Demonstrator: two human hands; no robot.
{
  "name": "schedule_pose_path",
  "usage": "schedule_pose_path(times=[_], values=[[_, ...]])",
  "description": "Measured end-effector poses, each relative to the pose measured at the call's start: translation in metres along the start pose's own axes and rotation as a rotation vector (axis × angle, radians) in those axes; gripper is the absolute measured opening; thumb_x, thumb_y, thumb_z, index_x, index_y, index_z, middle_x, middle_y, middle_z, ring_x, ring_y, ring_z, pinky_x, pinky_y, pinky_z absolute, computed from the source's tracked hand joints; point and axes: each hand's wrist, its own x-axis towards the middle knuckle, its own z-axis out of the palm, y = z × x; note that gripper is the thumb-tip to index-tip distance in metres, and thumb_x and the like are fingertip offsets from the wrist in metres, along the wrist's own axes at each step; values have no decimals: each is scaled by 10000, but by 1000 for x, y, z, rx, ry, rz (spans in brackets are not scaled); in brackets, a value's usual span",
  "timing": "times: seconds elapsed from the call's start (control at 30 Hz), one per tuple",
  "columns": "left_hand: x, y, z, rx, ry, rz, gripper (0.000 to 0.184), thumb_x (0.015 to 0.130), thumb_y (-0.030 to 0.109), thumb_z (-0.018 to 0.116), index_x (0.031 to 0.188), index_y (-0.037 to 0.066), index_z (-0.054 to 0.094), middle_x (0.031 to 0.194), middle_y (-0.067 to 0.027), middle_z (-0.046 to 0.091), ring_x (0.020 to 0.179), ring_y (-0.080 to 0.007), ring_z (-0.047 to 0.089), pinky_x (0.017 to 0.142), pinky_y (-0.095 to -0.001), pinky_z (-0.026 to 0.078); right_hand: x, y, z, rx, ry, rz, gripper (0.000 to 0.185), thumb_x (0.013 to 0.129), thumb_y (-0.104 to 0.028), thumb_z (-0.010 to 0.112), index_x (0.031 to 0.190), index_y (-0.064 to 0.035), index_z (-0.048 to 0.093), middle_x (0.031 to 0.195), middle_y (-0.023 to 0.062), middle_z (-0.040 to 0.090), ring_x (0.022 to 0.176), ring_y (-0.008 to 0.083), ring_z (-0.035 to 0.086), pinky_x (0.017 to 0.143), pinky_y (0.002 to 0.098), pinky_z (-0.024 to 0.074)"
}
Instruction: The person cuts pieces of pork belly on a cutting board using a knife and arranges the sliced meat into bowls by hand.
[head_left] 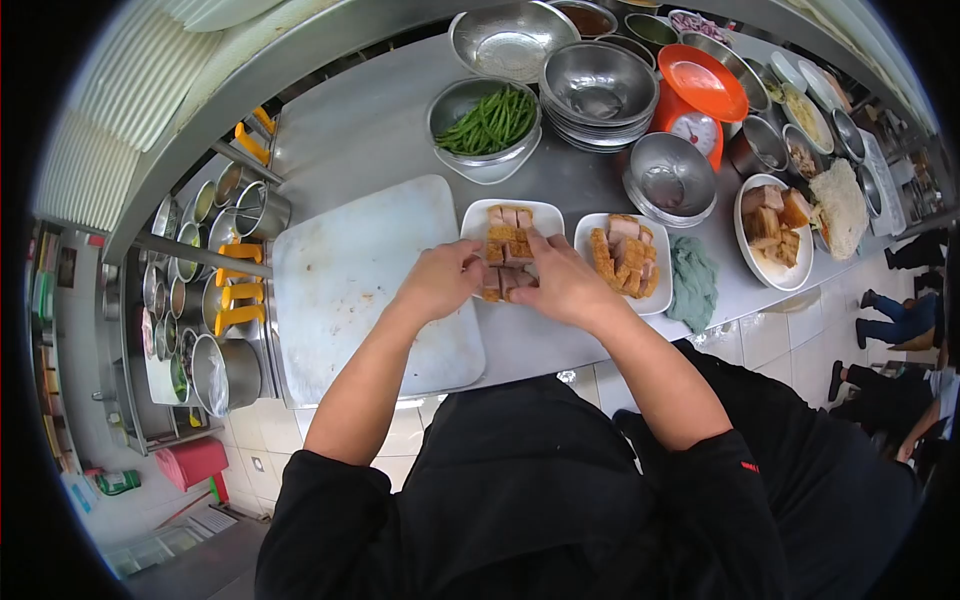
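Note:
Pieces of crispy roast pork belly (509, 236) lie in rows on a white square plate (474, 212) in front of me. My left hand (440, 280) grips them from the left, fingers curled against their side. From the right, my right hand (563, 280) closes in with thumb and fingers on the same pieces. Part of the meat is hidden under my fingers. Just right of it, a second white plate (655, 303) bears more cut pork belly (627, 255). On my left lies a white cutting board (365, 290) with crumbs on it.
A bowl of green beans (490, 120), stacked metal bowls (600, 85) and an orange scale (700, 110) stand behind the plates. A green cloth (693, 280) lies at right, near an oval dish (745, 225) of pork chunks. Other people stand at far right.

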Motion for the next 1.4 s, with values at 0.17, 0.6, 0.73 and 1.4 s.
schedule_pose_path(times=[0.17,0.6,0.73,1.4], values=[[5,-4,5,-20,45,34,357,950,188,564,1236,-5,655,935,-160,743,822,-234,735,767,-345,556,-11,7,-15,5,138,-57,759,828,-237,751,1443,42,406,1320,300,540,1202,434,569,1016,451,472],[12,-7,23,-31,157,54,243,951,172,600,1113,18,694,890,-148,737,807,-256,723,752,-362,555,22,24,14,42,218,-144,232,865,-100,660,1051,31,619,1072,273,650,994,452,631,888,512,496],[2,-10,22,-80,122,37,226,934,205,639,1073,38,704,931,-170,737,829,-314,717,763,-391,556,12,27,19,4,179,-228,251,855,-86,641,1079,24,616,1046,266,646,974,445,642,869,501,512],[42,-38,8,-25,229,310,201,909,152,669,1086,60,650,947,-147,713,837,-335,699,753,-421,556,22,17,23,-321,297,0,238,878,-51,586,1109,5,570,1019,213,671,968,413,669,837,475,541]])
